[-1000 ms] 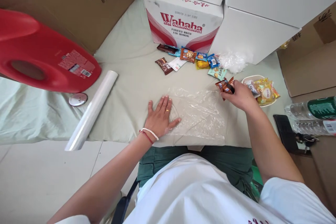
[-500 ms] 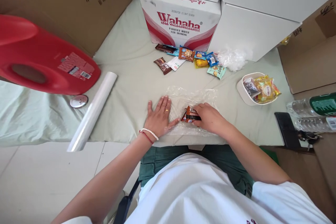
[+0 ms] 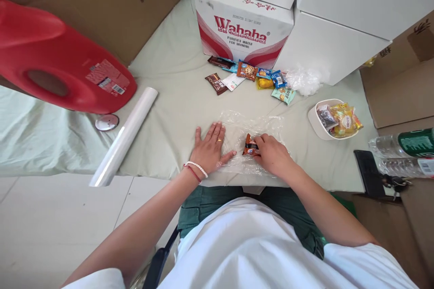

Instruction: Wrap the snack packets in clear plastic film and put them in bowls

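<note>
My left hand (image 3: 209, 148) lies flat with its fingers spread, pressing the left edge of a sheet of clear plastic film (image 3: 267, 123) onto the cloth. In my right hand (image 3: 273, 153) is a small brown snack packet (image 3: 250, 145), gripped by its right end over the middle of the film. The fingers cover part of the packet, so its full shape is hidden. Beyond the film lie several wrapped snacks, among them a dark brown packet (image 3: 216, 83), a cookie packet (image 3: 247, 71) and a light green packet (image 3: 284, 94).
A roll of film (image 3: 125, 135) and a round badge (image 3: 106, 122) lie left, near a red jug (image 3: 68, 63). On the right stand a white tub (image 3: 318, 122) of snacks, a phone (image 3: 369, 174) and bottles (image 3: 415, 142). A Wahaha box (image 3: 244, 31) is behind.
The brown packet has turned and shifted slightly right on the film in my right hand. My left hand stays flat on the film's edge. The whole view has tilted a little.
</note>
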Available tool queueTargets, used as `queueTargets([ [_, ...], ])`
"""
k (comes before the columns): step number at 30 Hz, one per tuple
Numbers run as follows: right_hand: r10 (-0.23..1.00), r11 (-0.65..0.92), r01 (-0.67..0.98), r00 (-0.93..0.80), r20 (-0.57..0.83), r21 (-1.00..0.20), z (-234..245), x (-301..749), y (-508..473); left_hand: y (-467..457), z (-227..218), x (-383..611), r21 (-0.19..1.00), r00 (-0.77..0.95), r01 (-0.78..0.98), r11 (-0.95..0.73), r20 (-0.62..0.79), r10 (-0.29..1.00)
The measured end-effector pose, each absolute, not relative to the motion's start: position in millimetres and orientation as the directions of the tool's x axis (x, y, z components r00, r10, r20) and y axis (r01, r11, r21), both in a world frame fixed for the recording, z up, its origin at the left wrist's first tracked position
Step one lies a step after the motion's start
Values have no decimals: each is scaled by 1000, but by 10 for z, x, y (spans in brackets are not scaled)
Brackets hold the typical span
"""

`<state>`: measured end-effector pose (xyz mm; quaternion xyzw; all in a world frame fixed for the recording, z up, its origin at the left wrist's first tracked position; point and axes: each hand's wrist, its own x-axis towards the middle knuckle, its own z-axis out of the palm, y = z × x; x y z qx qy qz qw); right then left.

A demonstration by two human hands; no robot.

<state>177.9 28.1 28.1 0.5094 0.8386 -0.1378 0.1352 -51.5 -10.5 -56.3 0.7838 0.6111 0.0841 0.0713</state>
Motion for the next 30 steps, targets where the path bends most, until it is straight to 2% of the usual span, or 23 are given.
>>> queueTargets([
  [6,781,484,867,-488,-390,-116,310,1849,393,-105,-566,-515,213,234,947,-240,53,971],
  [12,806,510,856,-511,-299,-88,383,1713,428,-102,-573,-517,211,238,947,-242,45,970],
  [16,776,533,840,-531,-341,-96,318,1619,422,-98,-583,-525,213,235,948,-236,34,971],
  [20,766,501,832,-555,-325,-238,311,1727,416,-95,-564,-533,224,235,946,-234,23,972],
  [25,785,515,722,-613,-83,-462,479,2163,215,-61,-558,-625,300,215,931,-208,10,977],
  [27,769,537,691,-636,-55,-484,459,2321,16,-37,-582,-705,348,199,917,-196,27,980],
  [30,770,542,720,-632,-86,-433,262,2456,-323,-29,-605,-842,410,155,892,-188,114,981],
])
